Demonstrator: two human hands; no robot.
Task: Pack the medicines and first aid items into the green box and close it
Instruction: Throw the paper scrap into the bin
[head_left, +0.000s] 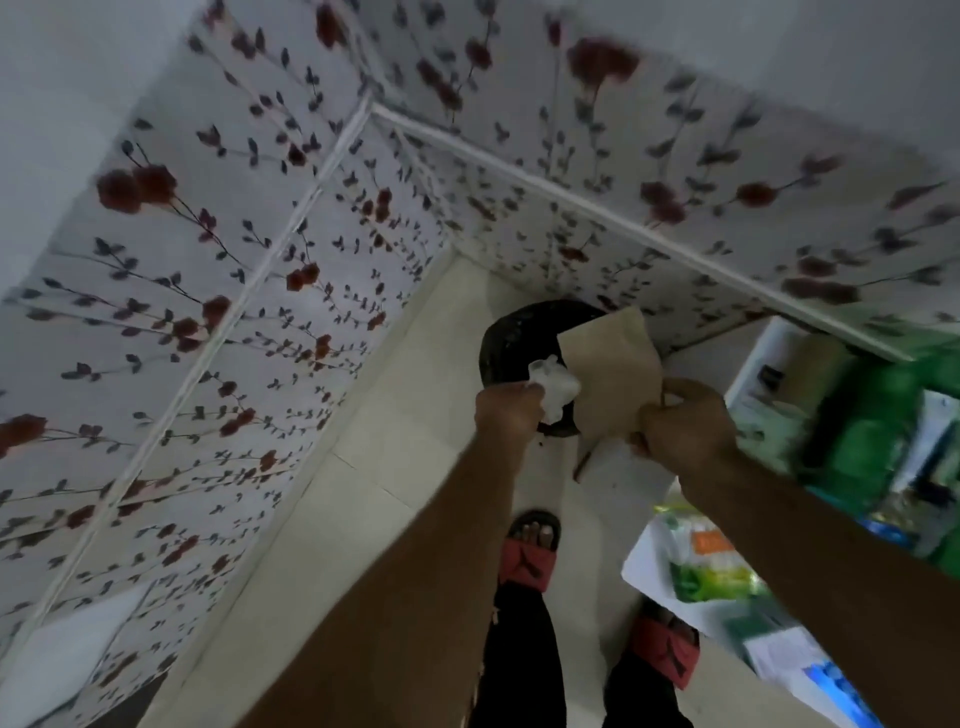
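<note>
My left hand (506, 413) grips a crumpled clear plastic wrapper (555, 387) over a black round bin (524, 343) that stands on the floor in the corner. My right hand (685, 423) pinches the lower edge of a flat brown paper bag (613, 379), held over the bin's right side. The green box (878, 431) lies open at the right edge, blurred, with green packets inside. Near the lower right lie several medicine packets (706, 561) on a white surface.
Floral-papered walls (234, 312) meet in the corner behind the bin. The floor (415, 519) is pale tile. My feet in red sandals (530, 551) stand below the bin. A white table edge (644, 571) juts in from the right.
</note>
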